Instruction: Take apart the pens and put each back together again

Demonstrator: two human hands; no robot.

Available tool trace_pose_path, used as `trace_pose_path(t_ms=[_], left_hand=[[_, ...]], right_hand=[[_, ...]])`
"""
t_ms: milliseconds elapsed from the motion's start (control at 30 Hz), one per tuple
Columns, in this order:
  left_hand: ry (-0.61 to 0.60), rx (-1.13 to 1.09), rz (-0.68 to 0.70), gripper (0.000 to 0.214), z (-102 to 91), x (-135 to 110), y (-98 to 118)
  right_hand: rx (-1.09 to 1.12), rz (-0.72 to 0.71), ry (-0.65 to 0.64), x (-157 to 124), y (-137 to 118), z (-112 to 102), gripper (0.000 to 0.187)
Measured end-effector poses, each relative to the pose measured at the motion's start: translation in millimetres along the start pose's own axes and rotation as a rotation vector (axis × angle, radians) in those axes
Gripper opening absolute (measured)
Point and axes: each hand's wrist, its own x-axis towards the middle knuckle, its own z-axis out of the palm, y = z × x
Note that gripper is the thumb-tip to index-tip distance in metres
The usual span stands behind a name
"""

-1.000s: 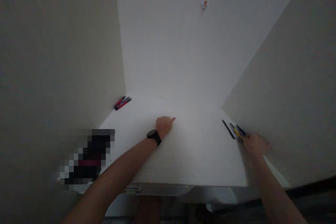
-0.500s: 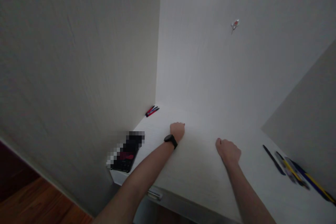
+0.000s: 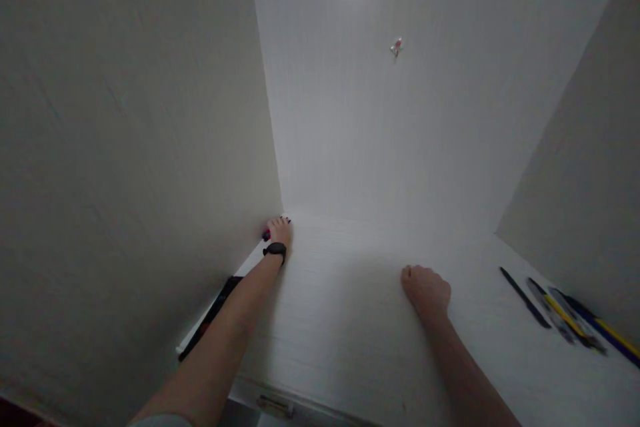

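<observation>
At the far left corner of the white desk, my left hand (image 3: 279, 229) lies over a few red and black pens (image 3: 267, 235), its fingers stretched out and slightly apart. The hand covers most of the pens, with dark tips showing beyond its fingers. A black watch (image 3: 275, 250) is on that wrist. My right hand (image 3: 427, 289) rests as a closed fist on the desk, right of the middle. Nothing shows sticking out of it, and its palm side is hidden.
A dark phone-like device (image 3: 217, 310) lies along the left edge, partly behind my left forearm. On the right are a black pen (image 3: 525, 297), a yellow and black pen (image 3: 567, 315) and other pens. Walls enclose the white desk (image 3: 340, 327); a small hook (image 3: 397, 47) is on the back wall.
My left hand has moved left from the middle of the desk onto the red pens in the corner. My right fist stays in about the same place. The view has turned slightly.
</observation>
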Motion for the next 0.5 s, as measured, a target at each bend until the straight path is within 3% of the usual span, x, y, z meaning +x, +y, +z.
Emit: trace_pose_path(t_ms=[167, 300, 500], left_hand=[[0.028, 0.056, -0.079, 0.038, 14.3, 2, 5], [0.091, 0.032, -0.242, 0.035, 21.1, 0, 10], [0.138, 0.018, -0.335, 0.033, 17.7, -5, 11]], right_hand=[[0.030, 0.005, 0.012, 1, 3, 2, 0.047], [0.049, 0.007, 0.048, 2, 4, 6, 0.045], [0.071, 0.004, 0.054, 4, 5, 10, 0.043]])
